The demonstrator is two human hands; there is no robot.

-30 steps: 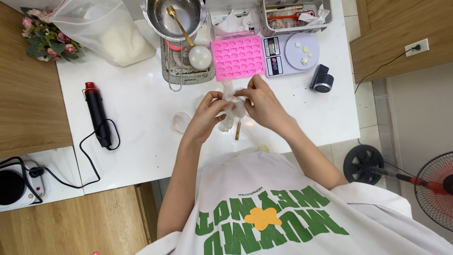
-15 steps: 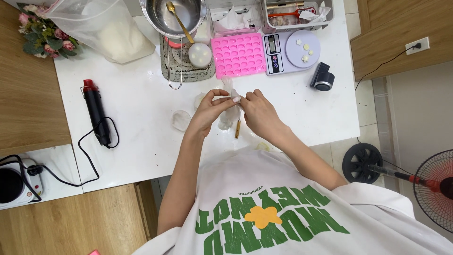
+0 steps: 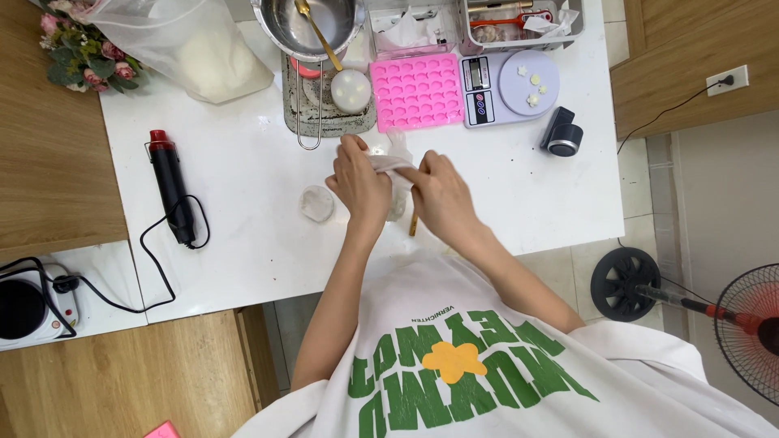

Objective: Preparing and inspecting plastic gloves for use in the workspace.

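Observation:
My left hand (image 3: 359, 182) and my right hand (image 3: 442, 195) meet over the white table (image 3: 243, 203), both gripping a small clear plastic bag (image 3: 395, 161) between them. A thin wooden stick (image 3: 413, 225) pokes out below my right hand. A small white lump (image 3: 317, 203) lies on the table just left of my left hand. Behind the hands sits a pink silicone mould (image 3: 416, 92).
A metal pot with a gold spoon (image 3: 308, 24) and a white round candle (image 3: 350, 89) stand at the back. A grey scale (image 3: 507, 88), a black cylinder (image 3: 561, 134), a black heat gun with cord (image 3: 172, 186), a big bag of white granules (image 3: 195, 49) and a floor fan (image 3: 746, 324) surround the spot.
Both hands have shifted slightly toward the back of the table, and they pull the bag between them at a new angle.

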